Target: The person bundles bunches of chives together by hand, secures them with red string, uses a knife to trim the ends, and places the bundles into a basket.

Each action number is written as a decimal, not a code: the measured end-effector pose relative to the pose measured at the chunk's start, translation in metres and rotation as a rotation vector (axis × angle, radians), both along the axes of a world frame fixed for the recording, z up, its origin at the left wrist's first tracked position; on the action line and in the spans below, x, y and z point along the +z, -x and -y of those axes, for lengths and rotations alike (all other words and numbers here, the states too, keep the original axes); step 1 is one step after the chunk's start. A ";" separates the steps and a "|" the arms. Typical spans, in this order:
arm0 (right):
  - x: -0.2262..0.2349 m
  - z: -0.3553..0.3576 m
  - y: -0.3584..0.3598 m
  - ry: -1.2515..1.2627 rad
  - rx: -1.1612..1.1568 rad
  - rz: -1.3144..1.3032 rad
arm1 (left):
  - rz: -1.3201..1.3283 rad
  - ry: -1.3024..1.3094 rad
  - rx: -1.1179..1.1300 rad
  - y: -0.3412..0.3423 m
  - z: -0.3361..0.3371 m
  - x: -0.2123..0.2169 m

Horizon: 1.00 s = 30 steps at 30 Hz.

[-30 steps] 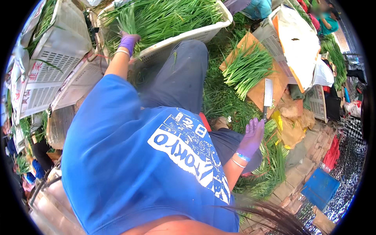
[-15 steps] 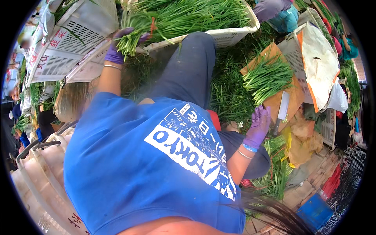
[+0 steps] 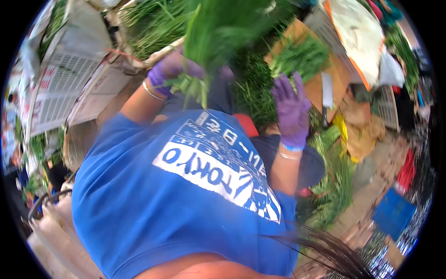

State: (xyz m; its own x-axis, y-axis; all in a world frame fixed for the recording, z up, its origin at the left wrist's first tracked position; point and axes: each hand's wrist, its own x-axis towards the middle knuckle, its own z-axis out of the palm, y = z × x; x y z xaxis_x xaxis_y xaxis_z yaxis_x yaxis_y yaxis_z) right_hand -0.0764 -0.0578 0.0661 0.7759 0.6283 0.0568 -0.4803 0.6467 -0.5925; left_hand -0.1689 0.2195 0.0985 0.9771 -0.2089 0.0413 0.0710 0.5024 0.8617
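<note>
My left hand [image 3: 175, 69], in a purple glove, grips a bunch of Chinese chives [image 3: 218, 32] above my lap. Its pale stem ends point toward me, and the green leaves, blurred by motion, fan out away from me. My right hand [image 3: 292, 108], gloved in purple too, is empty with its fingers spread. It is just on the near side of another bunch of chives [image 3: 303, 53] that lies on a brown board [image 3: 335, 69]. A cleaver [image 3: 327, 90] with a dark handle rests on that board, right of the hand.
Loose chives [image 3: 253, 88] cover the ground ahead of me. A crate of chives [image 3: 158, 28] stands at the far left, beside tilted white crates [image 3: 69, 69]. A white sack [image 3: 355, 37] leans at the upper right. More chives [image 3: 332, 186] lie by my right leg, near a blue box [image 3: 394, 213].
My left hand has drawn the bunch from over the crate toward my lap. My right hand has spread its fingers close to the board. The whole view has shifted.
</note>
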 end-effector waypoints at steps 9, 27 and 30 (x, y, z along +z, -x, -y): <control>0.045 0.050 -0.010 0.201 -0.604 0.423 | -0.183 0.153 -0.946 -0.074 0.114 -0.044; 0.080 0.128 -0.017 0.502 -0.533 0.546 | -0.073 -0.372 -1.032 -0.105 0.163 -0.095; 0.062 0.162 0.010 0.398 -0.817 0.244 | -0.341 -0.362 -0.764 -0.108 0.151 -0.141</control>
State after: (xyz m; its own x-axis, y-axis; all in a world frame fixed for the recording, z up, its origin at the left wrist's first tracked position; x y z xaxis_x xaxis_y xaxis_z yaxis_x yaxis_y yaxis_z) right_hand -0.0866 -0.2203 0.1282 0.9800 -0.0971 0.1738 0.1990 0.4570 -0.8669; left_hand -0.0611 0.0685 -0.0421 0.5143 -0.7486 -0.4185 0.5531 -0.0834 0.8289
